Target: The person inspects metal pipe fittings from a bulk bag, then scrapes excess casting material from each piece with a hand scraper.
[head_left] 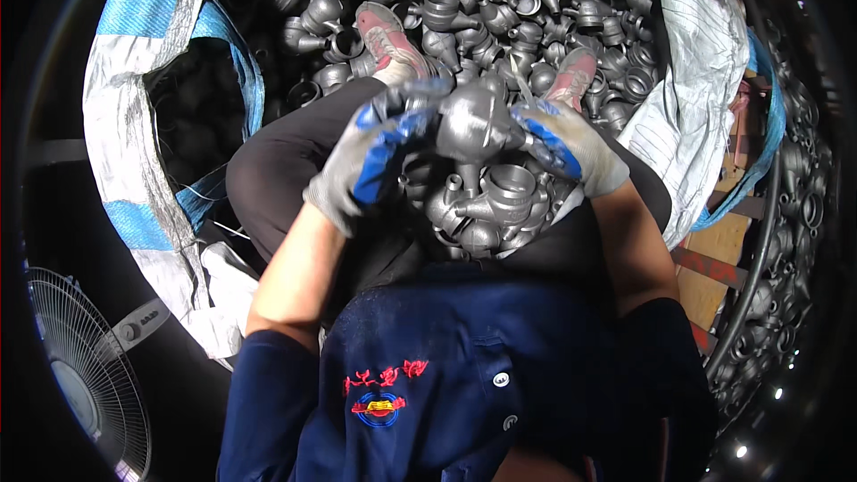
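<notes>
Both my hands wear grey gloves with blue palms. My left hand [366, 161] and my right hand [562, 145] grip one grey cast metal pipe fitting [473, 125] between them, held above my lap. Under it, between my knees, lie several more grey fittings [495, 201]. I sit inside a large white and blue woven bulk bag [138, 152], my pink and grey shoes [388, 36] resting on the pile of fittings.
The bag is full of several dark grey fittings [500, 0]. A standing fan [85, 384] is at lower left. At right a curved metal rack [786, 241] holds more fittings, with wooden pallet boards [714, 259] beside it.
</notes>
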The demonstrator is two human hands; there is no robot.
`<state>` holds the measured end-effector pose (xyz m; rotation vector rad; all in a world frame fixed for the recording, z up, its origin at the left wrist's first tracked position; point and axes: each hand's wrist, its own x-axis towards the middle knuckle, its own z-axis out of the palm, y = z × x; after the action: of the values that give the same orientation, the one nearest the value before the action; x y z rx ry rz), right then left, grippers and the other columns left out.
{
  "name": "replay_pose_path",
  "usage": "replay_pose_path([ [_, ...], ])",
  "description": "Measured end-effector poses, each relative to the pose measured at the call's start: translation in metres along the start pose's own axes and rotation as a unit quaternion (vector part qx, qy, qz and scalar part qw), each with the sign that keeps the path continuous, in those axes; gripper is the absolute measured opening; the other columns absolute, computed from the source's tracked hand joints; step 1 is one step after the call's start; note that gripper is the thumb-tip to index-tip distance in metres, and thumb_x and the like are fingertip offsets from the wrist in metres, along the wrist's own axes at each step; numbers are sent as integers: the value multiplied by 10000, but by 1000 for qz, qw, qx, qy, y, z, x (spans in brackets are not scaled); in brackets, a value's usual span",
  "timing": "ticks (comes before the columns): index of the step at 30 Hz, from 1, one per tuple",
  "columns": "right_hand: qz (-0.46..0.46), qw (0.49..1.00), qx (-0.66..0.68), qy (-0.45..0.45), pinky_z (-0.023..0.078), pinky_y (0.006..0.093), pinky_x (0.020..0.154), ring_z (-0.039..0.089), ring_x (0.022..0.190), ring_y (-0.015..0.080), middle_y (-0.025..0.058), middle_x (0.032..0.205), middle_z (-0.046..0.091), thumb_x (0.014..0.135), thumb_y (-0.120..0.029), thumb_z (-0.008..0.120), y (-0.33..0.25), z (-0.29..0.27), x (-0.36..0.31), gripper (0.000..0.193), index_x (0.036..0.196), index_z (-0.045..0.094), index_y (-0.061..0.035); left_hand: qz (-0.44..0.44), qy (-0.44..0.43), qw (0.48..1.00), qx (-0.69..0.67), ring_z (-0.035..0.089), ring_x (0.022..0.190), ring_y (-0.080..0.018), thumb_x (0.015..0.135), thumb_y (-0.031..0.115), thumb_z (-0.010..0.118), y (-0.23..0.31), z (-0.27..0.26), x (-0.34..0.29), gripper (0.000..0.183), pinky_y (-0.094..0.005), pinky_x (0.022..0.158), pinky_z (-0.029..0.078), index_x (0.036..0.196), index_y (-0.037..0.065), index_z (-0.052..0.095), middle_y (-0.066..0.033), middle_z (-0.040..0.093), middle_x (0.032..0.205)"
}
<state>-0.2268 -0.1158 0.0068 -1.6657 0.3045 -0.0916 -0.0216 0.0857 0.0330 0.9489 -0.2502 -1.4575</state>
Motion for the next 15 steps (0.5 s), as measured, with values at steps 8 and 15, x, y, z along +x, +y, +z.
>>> replay_pose_path([
  [8,192,981,-9,2,509,265,691,613,701,109,67,799,696,760,-71,748,7,20,10,182,926,702,-14,-13,146,958,245,559,1118,-168,886,-16,615,-86,-18,-25,510,-289,929,484,1368,5,449,-95,540,1318],
  [15,181,975,106,76,507,245,701,616,758,103,42,865,670,848,-72,690,13,8,4,202,1032,665,7,124,81,803,578,447,1287,-359,868,228,666,-69,-21,-11,590,-392,1055,386,1366,10,439,-205,468,1377],
])
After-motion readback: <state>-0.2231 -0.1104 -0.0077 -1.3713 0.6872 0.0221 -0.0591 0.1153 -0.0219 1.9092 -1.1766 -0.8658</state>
